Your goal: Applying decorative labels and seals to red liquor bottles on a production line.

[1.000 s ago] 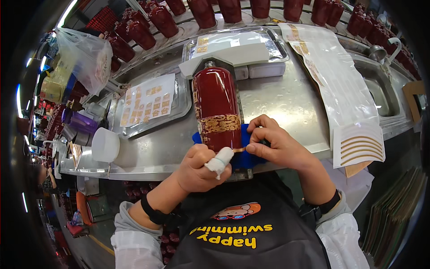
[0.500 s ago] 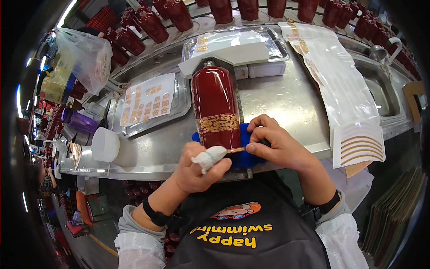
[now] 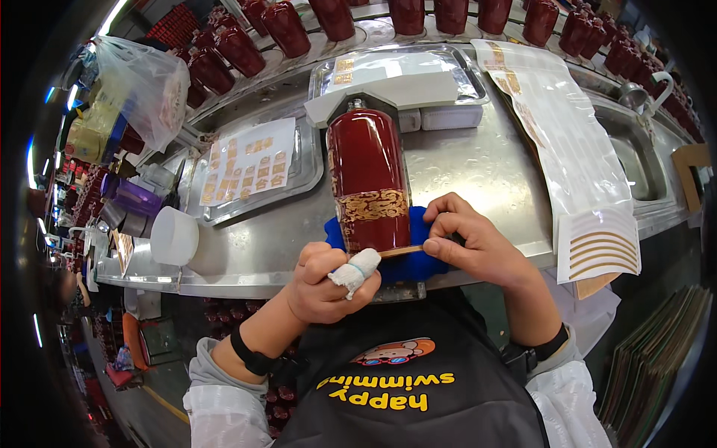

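Note:
A dark red glass bottle (image 3: 368, 157) lies on its back in a dark cradle, neck pointing away from me. A gold patterned band (image 3: 371, 204) runs across its lower part. Along its base edge stretches a thin gold strip (image 3: 401, 252). My left hand (image 3: 327, 280) is closed at the base's left corner, its white-wrapped thumb at the strip's left end; its fingertips are partly hidden. With thumb and forefinger, my right hand (image 3: 469, 240) pinches the strip's right end. A blue cloth (image 3: 422, 266) lies under the bottle's base.
On the left stand a metal tray (image 3: 308, 168) with a sheet of gold stickers (image 3: 249, 160) and a white tub (image 3: 175, 236). Behind the bottle is another tray (image 3: 470, 71). White sheets with gold strips (image 3: 601, 243) overhang the right edge near a sink (image 3: 635, 160). Red bottles (image 3: 285, 30) line the back.
My left hand has shifted slightly left along the base, showing more of the gold strip. The bottle has rolled a little, with more gold marking at its left side. The right hand still pinches.

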A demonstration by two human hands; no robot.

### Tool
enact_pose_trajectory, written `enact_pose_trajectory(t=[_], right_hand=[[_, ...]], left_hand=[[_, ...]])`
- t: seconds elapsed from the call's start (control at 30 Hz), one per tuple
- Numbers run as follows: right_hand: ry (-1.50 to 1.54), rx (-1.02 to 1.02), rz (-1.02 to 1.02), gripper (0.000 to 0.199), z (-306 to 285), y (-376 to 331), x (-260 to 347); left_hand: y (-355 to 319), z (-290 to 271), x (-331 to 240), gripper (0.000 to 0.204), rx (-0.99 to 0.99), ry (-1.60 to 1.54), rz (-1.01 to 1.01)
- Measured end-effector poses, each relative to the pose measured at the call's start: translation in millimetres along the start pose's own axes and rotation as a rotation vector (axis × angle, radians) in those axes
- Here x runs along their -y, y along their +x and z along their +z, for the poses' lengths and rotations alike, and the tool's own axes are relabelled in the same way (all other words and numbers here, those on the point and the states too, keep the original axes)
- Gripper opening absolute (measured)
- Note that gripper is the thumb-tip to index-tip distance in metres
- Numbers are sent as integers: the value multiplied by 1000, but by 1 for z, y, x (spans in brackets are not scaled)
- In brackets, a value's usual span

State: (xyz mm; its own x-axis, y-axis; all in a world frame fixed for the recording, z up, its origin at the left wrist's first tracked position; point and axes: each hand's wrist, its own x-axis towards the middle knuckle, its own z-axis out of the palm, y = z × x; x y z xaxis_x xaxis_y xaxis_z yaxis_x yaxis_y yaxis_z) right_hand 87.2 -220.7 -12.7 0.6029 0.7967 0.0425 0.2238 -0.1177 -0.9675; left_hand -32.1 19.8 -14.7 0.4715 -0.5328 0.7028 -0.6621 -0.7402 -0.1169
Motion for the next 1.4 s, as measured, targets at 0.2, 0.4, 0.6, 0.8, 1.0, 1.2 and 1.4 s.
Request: enact_pose_trajectory(t=[0.2,0.4,0.6,0.8,1.0,1.2,1.4], right_hand=[[-45,17,-43,24,1,2,-6],[-46,3,-53,24,1,1,-7],[-82,10,-87,24,4,4,-1],[-103,8,-81,24,3,4,-5],[-19,32,-42,27,4,5,-9],[-66,33,-90,25,5,3,-3],[-58,24,-76,22,6,5,-5]], left_hand=[[9,10,5,28,-3,-33,116],[28,12,-4,35,76,74,20],[5,15,-10,41,-47,95,-310],[-9,9,-12,34,-24,101,-202],[2,3,-3,26,22,96,18],[18,9,-1,26,64,108,132],[15,15,-5,37,117,227,-192]])
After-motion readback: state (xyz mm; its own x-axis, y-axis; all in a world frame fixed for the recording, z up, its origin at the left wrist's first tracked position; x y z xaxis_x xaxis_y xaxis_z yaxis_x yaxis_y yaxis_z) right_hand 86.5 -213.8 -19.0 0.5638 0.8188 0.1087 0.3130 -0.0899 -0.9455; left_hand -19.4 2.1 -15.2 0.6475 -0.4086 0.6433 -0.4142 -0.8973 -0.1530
